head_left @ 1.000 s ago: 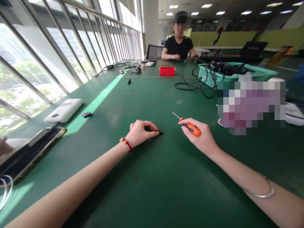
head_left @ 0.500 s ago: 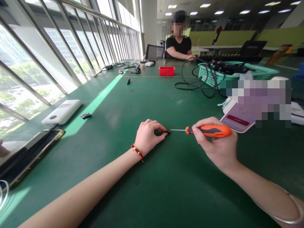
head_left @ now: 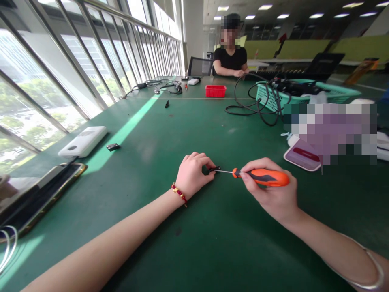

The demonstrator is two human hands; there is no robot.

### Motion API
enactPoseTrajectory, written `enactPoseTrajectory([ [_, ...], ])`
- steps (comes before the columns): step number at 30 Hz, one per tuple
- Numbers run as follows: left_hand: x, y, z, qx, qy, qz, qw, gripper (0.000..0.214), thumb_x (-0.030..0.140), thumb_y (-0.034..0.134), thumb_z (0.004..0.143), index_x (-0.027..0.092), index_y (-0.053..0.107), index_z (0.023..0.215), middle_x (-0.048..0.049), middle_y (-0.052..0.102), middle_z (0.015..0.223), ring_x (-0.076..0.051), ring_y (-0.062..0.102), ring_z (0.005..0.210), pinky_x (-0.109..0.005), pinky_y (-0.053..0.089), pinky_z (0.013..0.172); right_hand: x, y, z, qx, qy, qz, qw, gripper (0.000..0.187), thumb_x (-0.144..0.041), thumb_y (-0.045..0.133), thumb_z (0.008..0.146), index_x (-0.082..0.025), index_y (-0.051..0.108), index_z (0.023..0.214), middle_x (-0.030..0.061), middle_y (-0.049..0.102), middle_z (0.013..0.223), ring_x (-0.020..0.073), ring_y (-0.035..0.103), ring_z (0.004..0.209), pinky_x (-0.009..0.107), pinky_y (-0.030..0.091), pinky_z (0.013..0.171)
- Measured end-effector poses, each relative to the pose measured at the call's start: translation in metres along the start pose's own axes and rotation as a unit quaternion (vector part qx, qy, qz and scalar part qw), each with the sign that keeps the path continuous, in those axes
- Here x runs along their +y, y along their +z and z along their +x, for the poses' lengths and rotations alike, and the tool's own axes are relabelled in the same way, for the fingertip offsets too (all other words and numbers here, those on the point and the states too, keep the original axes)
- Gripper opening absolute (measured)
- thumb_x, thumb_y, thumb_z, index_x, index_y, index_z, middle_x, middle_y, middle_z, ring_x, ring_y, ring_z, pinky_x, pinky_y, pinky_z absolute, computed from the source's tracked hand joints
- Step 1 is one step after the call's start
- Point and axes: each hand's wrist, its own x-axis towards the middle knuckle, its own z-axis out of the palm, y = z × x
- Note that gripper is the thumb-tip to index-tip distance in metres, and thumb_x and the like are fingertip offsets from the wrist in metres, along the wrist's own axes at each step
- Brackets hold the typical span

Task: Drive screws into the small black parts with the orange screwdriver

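Note:
My left hand (head_left: 196,174) rests on the green table (head_left: 158,134), thumb and fingertips pinching a small black part (head_left: 216,168) whose kind I cannot make out. In my right hand (head_left: 275,198) is a screwdriver (head_left: 269,177) with an orange and dark grey handle, held almost level. Its thin metal shaft points left, and the tip meets or overlaps the black part near my left fingertips. Whether the tip sits inside the part I cannot tell.
Left lie a small black piece (head_left: 113,147), a white power bank (head_left: 83,141) and a dark phone (head_left: 51,194). Further off are another black piece (head_left: 167,104), a red bin (head_left: 215,91) and a teal basket (head_left: 269,98) with cables. A purple phone (head_left: 302,156) lies right. Opposite sits a person (head_left: 230,59).
The screwdriver has shifted left and slightly down with my right hand, so its tip now reaches over the black part. My left hand keeps its pinch. The whole view has shifted a little.

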Motion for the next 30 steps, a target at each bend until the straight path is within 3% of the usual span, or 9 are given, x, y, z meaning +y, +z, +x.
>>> enactPoseTrajectory([
  [10, 0.001, 0.001, 0.000, 0.002, 0.010, -0.002, 1.000, 0.007, 0.021, 0.061, 0.071, 0.021, 0.066, 0.075, 0.0005, 0.067, 0.080, -0.018, 0.056, 0.082, -0.033, 0.039, 0.077, -0.006, 0.000, 0.000, -0.034, 0.013, 0.000, 0.999, 0.008, -0.026, 0.059, 0.080, -0.023, 0.053, 0.076, -0.0018, 0.064, 0.065, 0.0110, 0.060, 0.053, 0.023, 0.047, 0.051],
  [14, 0.004, 0.004, 0.001, 0.009, 0.011, -0.004, 1.000, 0.006, 0.020, 0.060, 0.071, 0.020, 0.065, 0.073, 0.0003, 0.067, 0.080, -0.018, 0.057, 0.082, -0.033, 0.039, 0.078, -0.010, 0.003, -0.004, -0.035, 0.029, 0.004, 0.999, 0.006, -0.022, 0.057, 0.081, -0.023, 0.052, 0.084, -0.0045, 0.056, 0.056, 0.0106, 0.057, 0.048, 0.023, 0.045, 0.050],
  [16, 0.005, 0.005, 0.001, 0.009, 0.008, -0.004, 1.000, 0.005, 0.020, 0.060, 0.072, 0.020, 0.065, 0.073, 0.0003, 0.067, 0.080, -0.018, 0.057, 0.082, -0.033, 0.039, 0.078, -0.010, 0.006, -0.005, -0.013, 0.027, 0.006, 1.000, 0.021, -0.018, 0.059, 0.078, -0.023, 0.050, 0.096, -0.0039, 0.054, 0.060, 0.0119, 0.058, 0.055, 0.024, 0.048, 0.055],
  [19, 0.006, 0.005, 0.001, 0.007, 0.005, -0.003, 1.000, 0.005, 0.021, 0.060, 0.072, 0.020, 0.065, 0.073, 0.0002, 0.067, 0.081, -0.018, 0.057, 0.082, -0.033, 0.039, 0.079, -0.008, 0.008, -0.008, 0.022, 0.017, 0.017, 0.999, 0.052, -0.019, 0.064, 0.069, -0.022, 0.041, 0.116, 0.0042, 0.056, 0.089, 0.0160, 0.060, 0.075, 0.030, 0.051, 0.067],
  [21, 0.006, 0.005, 0.001, 0.003, 0.003, -0.001, 1.000, 0.005, 0.021, 0.060, 0.072, 0.021, 0.066, 0.074, 0.0003, 0.067, 0.082, -0.018, 0.057, 0.083, -0.034, 0.039, 0.079, -0.007, 0.007, -0.008, 0.021, 0.009, 0.006, 1.000, 0.064, -0.025, 0.069, 0.065, -0.021, 0.038, 0.122, 0.0040, 0.054, 0.090, 0.0152, 0.057, 0.071, 0.030, 0.049, 0.062],
  [23, 0.006, 0.005, 0.001, 0.002, 0.001, -0.001, 1.000, 0.006, 0.020, 0.061, 0.071, 0.021, 0.066, 0.074, 0.0006, 0.067, 0.082, -0.018, 0.057, 0.084, -0.034, 0.039, 0.080, -0.008, 0.005, -0.009, -0.015, -0.012, -0.017, 1.000, 0.059, -0.026, 0.070, 0.066, -0.020, 0.043, 0.118, -0.0040, 0.049, 0.069, 0.0105, 0.048, 0.054, 0.026, 0.043, 0.050],
  [26, 0.006, 0.005, 0.001, 0.004, 0.005, 0.002, 1.000, 0.005, 0.019, 0.060, 0.071, 0.020, 0.065, 0.073, 0.0008, 0.067, 0.083, -0.018, 0.057, 0.084, -0.033, 0.039, 0.080, -0.011, 0.003, -0.009, -0.052, -0.060, -0.024, 0.997, 0.032, -0.019, 0.066, 0.073, -0.020, 0.054, 0.103, -0.0098, 0.040, 0.049, 0.0069, 0.040, 0.042, 0.022, 0.038, 0.045],
  [28, 0.007, 0.005, 0.001, 0.006, 0.007, 0.006, 1.000, 0.005, 0.019, 0.060, 0.071, 0.020, 0.065, 0.072, 0.0007, 0.067, 0.082, -0.018, 0.057, 0.083, -0.033, 0.039, 0.079, -0.012, 0.004, -0.009, -0.033, -0.071, -0.014, 0.997, 0.028, -0.014, 0.062, 0.075, -0.021, 0.055, 0.101, -0.0092, 0.043, 0.049, 0.0069, 0.042, 0.042, 0.022, 0.041, 0.048],
  [30, 0.007, 0.005, 0.000, 0.010, 0.006, 0.011, 1.000, 0.005, 0.020, 0.060, 0.072, 0.020, 0.065, 0.072, 0.0006, 0.067, 0.081, -0.017, 0.057, 0.082, -0.033, 0.039, 0.078, -0.010, 0.007, -0.009, 0.011, -0.067, -0.001, 0.998, 0.038, -0.012, 0.062, 0.074, -0.021, 0.052, 0.110, -0.0056, 0.051, 0.060, 0.0094, 0.050, 0.051, 0.024, 0.046, 0.055],
])
